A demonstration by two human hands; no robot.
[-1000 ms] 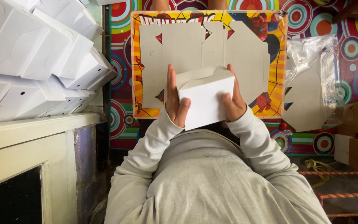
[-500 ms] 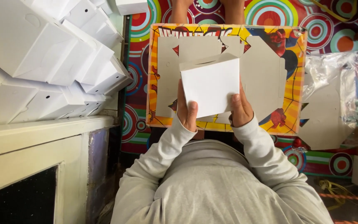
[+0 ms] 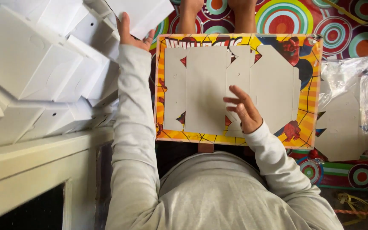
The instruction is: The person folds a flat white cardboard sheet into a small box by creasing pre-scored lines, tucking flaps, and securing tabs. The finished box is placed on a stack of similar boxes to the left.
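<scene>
Your white box (image 3: 143, 12) runs off the top edge, so its upper part is out of view. Your left hand (image 3: 128, 34) covers the box's lower corner; the fingers behind it are hidden. The stack of folded boxes (image 3: 35, 72) is cut off at the left edge. The flat blanks inside the plastic bag (image 3: 350, 110) are blurred by the wrap.

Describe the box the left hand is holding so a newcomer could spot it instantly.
Start at the heap of folded white boxes along the left side. At its top right edge, the left hand holds a white box, the only one in a hand.
</scene>
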